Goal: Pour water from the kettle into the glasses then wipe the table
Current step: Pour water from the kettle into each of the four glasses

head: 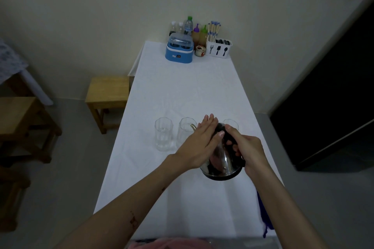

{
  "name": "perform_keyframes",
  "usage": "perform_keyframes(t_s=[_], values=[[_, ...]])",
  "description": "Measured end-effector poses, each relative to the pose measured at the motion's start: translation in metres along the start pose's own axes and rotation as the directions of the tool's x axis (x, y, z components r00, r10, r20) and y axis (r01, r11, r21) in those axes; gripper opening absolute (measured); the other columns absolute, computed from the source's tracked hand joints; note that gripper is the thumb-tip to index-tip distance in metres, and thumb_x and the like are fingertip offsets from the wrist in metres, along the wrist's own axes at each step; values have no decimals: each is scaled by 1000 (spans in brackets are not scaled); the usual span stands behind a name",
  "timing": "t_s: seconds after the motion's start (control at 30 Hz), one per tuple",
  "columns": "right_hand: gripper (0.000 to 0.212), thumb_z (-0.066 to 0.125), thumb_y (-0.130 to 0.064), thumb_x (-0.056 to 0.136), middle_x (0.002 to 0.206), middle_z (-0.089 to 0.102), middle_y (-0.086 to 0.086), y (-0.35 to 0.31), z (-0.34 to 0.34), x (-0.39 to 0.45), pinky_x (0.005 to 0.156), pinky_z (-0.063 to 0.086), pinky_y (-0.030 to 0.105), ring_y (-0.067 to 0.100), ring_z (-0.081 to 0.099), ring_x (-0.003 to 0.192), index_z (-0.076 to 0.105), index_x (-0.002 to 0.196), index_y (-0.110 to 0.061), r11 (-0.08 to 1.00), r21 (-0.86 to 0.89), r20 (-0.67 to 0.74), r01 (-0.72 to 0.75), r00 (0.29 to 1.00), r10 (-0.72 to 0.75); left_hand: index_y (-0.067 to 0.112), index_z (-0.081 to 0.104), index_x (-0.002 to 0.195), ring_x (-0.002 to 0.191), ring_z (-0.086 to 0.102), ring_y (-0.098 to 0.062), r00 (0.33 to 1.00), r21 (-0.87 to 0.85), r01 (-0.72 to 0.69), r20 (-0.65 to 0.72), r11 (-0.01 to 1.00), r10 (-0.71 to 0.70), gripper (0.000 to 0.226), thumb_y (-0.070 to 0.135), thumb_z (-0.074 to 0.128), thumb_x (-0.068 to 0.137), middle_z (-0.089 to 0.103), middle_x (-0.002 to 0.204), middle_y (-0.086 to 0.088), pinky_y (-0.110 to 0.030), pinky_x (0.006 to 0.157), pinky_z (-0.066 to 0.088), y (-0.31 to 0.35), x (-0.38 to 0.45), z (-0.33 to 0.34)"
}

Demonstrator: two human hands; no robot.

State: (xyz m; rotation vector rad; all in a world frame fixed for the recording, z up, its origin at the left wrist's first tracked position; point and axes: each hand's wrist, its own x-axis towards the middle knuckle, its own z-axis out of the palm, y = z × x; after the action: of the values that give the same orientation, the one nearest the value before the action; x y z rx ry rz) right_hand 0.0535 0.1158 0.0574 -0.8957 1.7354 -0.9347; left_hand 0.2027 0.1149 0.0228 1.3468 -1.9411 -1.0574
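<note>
A shiny steel kettle (221, 159) is tilted forward above the white table (182, 91), its spout over the middle glass (186, 133). My right hand (245, 147) grips the kettle's black handle. My left hand (200, 143) lies flat with straight fingers on the kettle's top and lid. A left glass (163, 134) stands beside the middle one. A third glass (231, 124) shows partly behind the kettle. A blue cloth (263, 214) hangs at the table's right edge.
At the table's far end stand a blue appliance (179, 49), several bottles (188, 25), a small jar (200, 50) and a white cutlery holder (219, 47) with chopsticks. Wooden stools (108, 91) stand left of the table. A dark doorway (334, 107) lies to the right.
</note>
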Motion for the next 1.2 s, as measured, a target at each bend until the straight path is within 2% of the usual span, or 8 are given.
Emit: perform_keyframes(t_s=[0.13,0.23,0.47,0.57,0.73,0.9,1.03,1.2], values=[[44,80,-53,71,57,61,1,6,-2,-3,64,43,30,17,49,56,69,64,-11,995,80,4,-55,998,55,15,11,154,147,-8,0,1000,26,-26,12,999,26,61,44,26,103,2,163,4,-20,118,-4,2,2,2],[38,77,-46,77,53,57,-2,10,-5,-5,60,41,28,15,48,52,64,61,-13,985,151,15,-83,997,82,14,12,154,147,-10,-1,998,59,-62,21,996,61,61,43,26,103,2,163,4,-23,120,-3,5,4,5],[29,68,-37,88,58,55,-2,20,-21,-4,55,36,26,8,44,47,70,80,-10,962,271,46,-31,999,20,12,14,154,148,-10,-3,984,149,-178,6,973,179,59,41,25,103,4,163,2,-26,121,-2,18,11,14],[29,68,-36,89,57,54,-3,18,-30,0,54,35,26,7,45,45,69,75,-11,957,290,35,-1,999,-9,11,13,154,148,-11,-4,978,149,-204,-1,967,207,58,39,25,104,3,163,2,-26,121,-3,27,16,18],[34,73,-48,78,62,55,2,10,-48,9,56,34,30,12,44,51,68,68,-15,982,188,-2,35,999,-35,13,11,154,147,-12,-2,986,78,-168,10,983,168,59,39,26,104,1,163,4,-25,121,-4,36,26,27],[39,76,-47,77,56,56,0,1,-63,18,52,36,26,11,46,48,68,66,-11,997,43,-33,60,998,-59,14,9,154,147,-11,-2,991,46,-131,35,990,130,59,40,26,104,0,163,3,-21,118,-6,41,37,36],[43,80,-53,70,56,64,-4,-2,-69,31,58,41,28,14,54,56,74,65,-11,997,-38,-43,66,997,-68,14,8,154,146,-11,0,995,29,-87,49,996,86,60,42,25,104,-1,163,4,-19,116,-7,39,43,43],[46,80,-52,75,52,59,-2,-8,-73,40,57,41,26,14,53,54,73,64,-7,985,-129,-2,118,993,-119,16,6,154,147,-12,-3,999,-30,-37,36,999,38,62,44,25,103,-5,163,4,-23,119,-5,35,46,51]])
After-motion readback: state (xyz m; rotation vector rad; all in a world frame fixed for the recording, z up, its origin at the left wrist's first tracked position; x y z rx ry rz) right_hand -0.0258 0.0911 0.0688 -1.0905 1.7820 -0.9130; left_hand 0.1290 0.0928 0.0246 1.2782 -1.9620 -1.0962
